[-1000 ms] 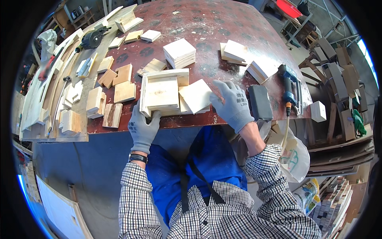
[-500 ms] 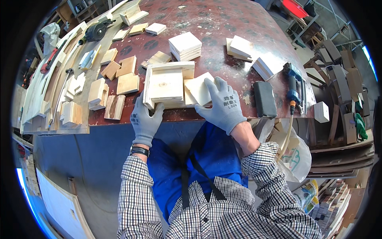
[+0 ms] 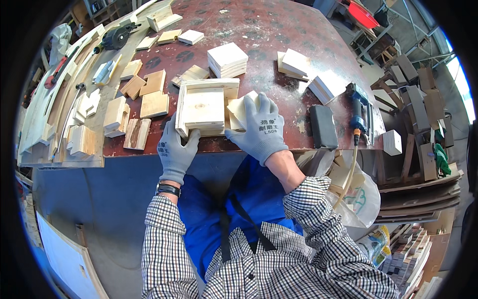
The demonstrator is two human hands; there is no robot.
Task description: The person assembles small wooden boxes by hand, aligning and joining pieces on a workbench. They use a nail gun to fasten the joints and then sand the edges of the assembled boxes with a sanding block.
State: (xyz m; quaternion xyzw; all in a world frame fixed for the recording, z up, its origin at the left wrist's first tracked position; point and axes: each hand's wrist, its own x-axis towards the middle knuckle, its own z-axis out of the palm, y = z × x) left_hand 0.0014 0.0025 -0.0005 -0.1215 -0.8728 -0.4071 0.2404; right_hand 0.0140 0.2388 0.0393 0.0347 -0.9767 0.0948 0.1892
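A small box-like wooden assembly (image 3: 201, 110) made of plywood pieces rests near the front edge of the table. My gloved left hand (image 3: 178, 153) grips its lower left corner, with the thumb at the front face. At the assembly's right side, my gloved right hand (image 3: 261, 128) has its fingers over a flat pale wooden block (image 3: 237, 110), pushing it up close to the assembly. The right hand's fingers and palm cover part of that block. Whether the block fully touches the inner piece, I cannot tell.
A dark red table (image 3: 279, 25) carries several loose wood blocks and a stack of square pieces (image 3: 227, 59). A black rectangular block (image 3: 322, 126) and a blue nail gun (image 3: 359, 112) with a hose lie to the right. Wooden strips (image 3: 69, 94) cover the left side.
My right hand has moved left with the pale block, closer to the assembly. The left hand keeps its grip. The whole view has shifted slightly.
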